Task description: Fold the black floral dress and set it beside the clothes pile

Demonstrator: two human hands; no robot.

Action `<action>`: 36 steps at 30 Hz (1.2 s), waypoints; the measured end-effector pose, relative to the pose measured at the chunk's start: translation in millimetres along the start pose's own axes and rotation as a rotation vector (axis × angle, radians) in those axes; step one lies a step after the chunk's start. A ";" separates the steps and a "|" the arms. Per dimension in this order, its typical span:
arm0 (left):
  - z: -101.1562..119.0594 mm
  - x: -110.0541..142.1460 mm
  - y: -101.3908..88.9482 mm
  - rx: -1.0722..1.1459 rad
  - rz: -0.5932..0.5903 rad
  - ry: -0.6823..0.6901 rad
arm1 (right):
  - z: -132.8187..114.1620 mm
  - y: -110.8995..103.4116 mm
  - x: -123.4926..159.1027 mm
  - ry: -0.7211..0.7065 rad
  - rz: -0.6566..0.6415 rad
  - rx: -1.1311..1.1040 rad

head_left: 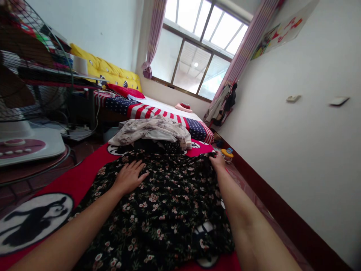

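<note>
A black garment with a small flower print (166, 203) lies spread out on a red blanket (76, 180) in front of me. My left hand (129, 176) rests flat on its left part, fingers stretched out. My right hand (217, 161) is at the garment's far right edge, fingers curled onto the fabric's corner. A pile of pale and dark clothes (152, 132) sits just beyond the garment.
A bed with a stars-and-stripes cover (169, 114) runs to the window (197, 56). A standing fan (25, 86) and a cluttered desk are at left. The white wall (296, 131) is close on the right; a small yellow item (227, 153) lies by it.
</note>
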State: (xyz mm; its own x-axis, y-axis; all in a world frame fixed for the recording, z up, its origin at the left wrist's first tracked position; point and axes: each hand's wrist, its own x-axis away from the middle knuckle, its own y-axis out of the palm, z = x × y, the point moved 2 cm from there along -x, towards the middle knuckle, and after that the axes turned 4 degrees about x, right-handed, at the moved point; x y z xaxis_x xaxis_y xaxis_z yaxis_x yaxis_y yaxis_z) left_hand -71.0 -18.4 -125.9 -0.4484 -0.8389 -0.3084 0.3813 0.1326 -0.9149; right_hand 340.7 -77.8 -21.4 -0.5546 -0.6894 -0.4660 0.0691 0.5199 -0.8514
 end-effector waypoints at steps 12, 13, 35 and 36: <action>1.5 0.1 -2.1 0.016 0.009 0.001 | -7.8 31.0 125.8 -0.093 -0.190 0.119; 1.6 0.3 -2.0 0.018 0.013 0.002 | -1.5 26.6 126.6 -0.102 -0.200 0.143; 0.9 -1.2 -6.2 -0.019 -0.035 0.019 | 73.1 -66.7 176.4 -0.133 -0.088 -0.151; 0.8 -1.5 -5.9 -0.018 -0.032 0.024 | 63.3 -72.5 190.7 -0.216 -0.164 -0.202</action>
State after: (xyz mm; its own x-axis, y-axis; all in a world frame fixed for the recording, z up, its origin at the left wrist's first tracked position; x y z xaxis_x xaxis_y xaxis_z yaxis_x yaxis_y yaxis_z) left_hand -72.0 -18.3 -119.8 -0.4793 -0.8302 -0.2848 0.3519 0.1155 -0.9289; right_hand 282.4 -278.9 -63.8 -0.3551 -0.8516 -0.3855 -0.1846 0.4681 -0.8642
